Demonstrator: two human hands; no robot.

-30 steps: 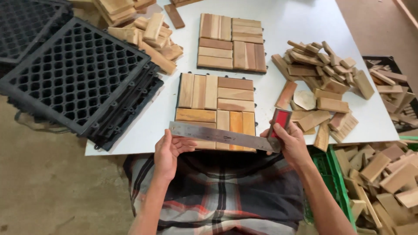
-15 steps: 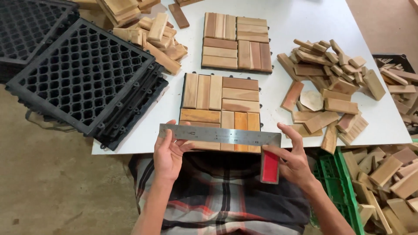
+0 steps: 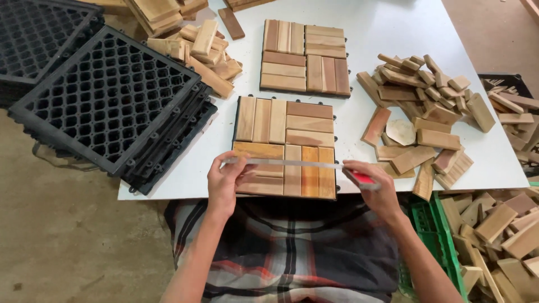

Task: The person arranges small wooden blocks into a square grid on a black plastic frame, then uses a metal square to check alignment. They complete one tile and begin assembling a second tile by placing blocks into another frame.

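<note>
White table [image 3: 382, 22]: both hands [image 3: 224, 182] [image 3: 376, 188] pinch a steel ruler [image 3: 292, 163] over the wooden tile [image 3: 286, 147].

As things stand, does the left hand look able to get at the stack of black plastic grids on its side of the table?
Probably not at once: the left hand is pinching one end of the metal ruler. Otherwise bare table lies between it and the black grids.

A long steel ruler [image 3: 292, 164] with a red end piece lies edge-on across the lower part of a square wooden slat tile [image 3: 285, 147], which sits flat at centre frame near the white tabletop's [image 3: 382, 22] front edge.
</note>
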